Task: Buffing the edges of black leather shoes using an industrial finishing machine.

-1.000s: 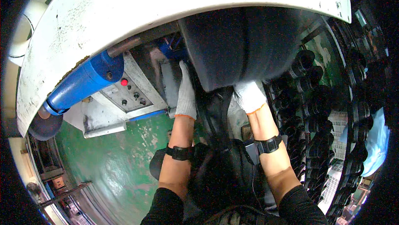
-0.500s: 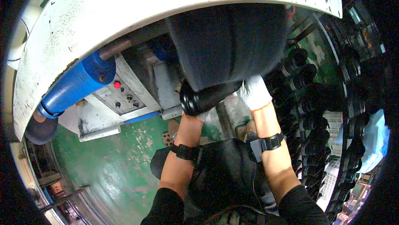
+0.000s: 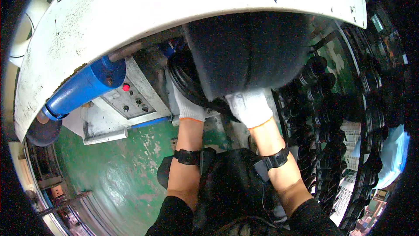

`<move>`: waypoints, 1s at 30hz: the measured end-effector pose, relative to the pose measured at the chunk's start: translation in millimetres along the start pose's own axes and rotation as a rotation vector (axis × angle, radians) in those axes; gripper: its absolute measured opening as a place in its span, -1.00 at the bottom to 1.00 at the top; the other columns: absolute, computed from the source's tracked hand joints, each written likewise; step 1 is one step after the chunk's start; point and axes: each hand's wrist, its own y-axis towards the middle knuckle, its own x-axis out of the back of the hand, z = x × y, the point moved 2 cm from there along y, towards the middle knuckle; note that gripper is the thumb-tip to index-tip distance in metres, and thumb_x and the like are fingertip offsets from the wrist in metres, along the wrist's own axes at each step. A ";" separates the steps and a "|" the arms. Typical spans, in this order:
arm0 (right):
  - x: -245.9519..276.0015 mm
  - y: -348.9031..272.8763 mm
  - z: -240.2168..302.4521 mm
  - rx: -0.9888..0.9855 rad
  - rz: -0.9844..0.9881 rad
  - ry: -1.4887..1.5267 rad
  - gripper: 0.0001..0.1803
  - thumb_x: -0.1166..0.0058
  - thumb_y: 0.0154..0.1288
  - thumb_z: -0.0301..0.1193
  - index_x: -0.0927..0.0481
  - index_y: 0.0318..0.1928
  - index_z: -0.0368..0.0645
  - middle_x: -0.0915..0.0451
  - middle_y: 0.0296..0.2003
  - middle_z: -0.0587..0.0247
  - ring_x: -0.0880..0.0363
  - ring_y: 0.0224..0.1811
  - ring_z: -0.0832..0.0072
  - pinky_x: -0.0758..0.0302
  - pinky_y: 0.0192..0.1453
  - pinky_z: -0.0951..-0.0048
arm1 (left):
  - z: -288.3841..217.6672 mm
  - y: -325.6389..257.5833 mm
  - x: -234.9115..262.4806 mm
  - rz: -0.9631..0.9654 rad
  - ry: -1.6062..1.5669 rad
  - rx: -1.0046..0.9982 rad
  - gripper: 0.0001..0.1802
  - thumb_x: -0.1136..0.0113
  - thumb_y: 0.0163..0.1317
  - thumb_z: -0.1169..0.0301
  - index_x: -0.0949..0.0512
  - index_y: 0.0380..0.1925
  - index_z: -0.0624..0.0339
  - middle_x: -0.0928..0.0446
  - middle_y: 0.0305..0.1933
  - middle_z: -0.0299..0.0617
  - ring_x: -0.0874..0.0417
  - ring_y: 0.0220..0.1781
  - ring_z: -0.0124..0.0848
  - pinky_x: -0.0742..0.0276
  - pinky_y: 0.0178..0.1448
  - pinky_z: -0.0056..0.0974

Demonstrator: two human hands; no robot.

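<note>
A black round part [image 3: 190, 83] with a ridged, shiny rim is held tilted against the lower left of a wide dark drum [image 3: 248, 57], whose surface looks smeared. Both of my hands wear white gloves with orange cuffs. My left hand [image 3: 189, 106] grips the part's near-left side, its fingers hidden behind the rim. At the part's right end, just under the drum's lower edge, my right hand [image 3: 251, 107] is closed on it; those fingertips are partly hidden. The drum covers the part's far side.
A white hood [image 3: 174, 0] curves over the drum. To the left are a blue cylindrical housing [image 3: 87, 83] and a control panel [image 3: 137, 100] with a red button. Racks of black round parts [image 3: 323, 114] stand close on the right, near a blue plastic sheet [image 3: 393, 157].
The black part has turned from lying lengthwise to showing its curved rim, swinging up and left. My left hand has moved farther in and left; my right hand has shifted left and lower.
</note>
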 end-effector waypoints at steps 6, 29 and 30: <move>5.3 14.8 18.0 -0.184 0.042 0.066 -0.50 0.02 0.17 -0.28 -0.51 0.14 -0.12 -0.40 0.18 -0.14 -0.35 0.22 -0.08 -0.27 0.31 -0.04 | -7.3 -9.1 -25.5 -0.075 -0.280 0.023 -0.44 0.26 0.43 -0.02 -0.36 0.22 0.09 -0.43 0.23 -0.16 -0.44 0.21 -0.21 -0.31 0.33 -0.16; 42.6 9.6 -42.2 -0.233 -0.169 -0.021 -0.87 0.00 -0.01 -0.47 -0.58 -0.57 -0.24 -0.35 -0.76 0.10 -0.37 -0.64 0.13 -0.09 0.34 -0.28 | 86.6 -21.7 -47.0 -0.142 -0.291 0.187 -0.46 0.14 0.35 0.05 -0.38 0.17 0.18 -0.42 0.22 -0.05 -0.41 0.21 -0.07 -0.29 0.36 -0.03; 41.0 14.0 -37.8 -0.281 -0.281 0.066 -0.86 0.00 -0.01 -0.47 -0.59 -0.50 -0.26 -0.38 -0.72 0.06 -0.42 -0.55 0.09 -0.07 0.35 -0.29 | 79.8 -25.6 -51.7 -0.282 -0.346 0.234 -0.45 0.24 0.39 0.04 -0.37 0.20 0.17 -0.38 0.26 -0.06 -0.38 0.25 -0.08 -0.25 0.39 -0.05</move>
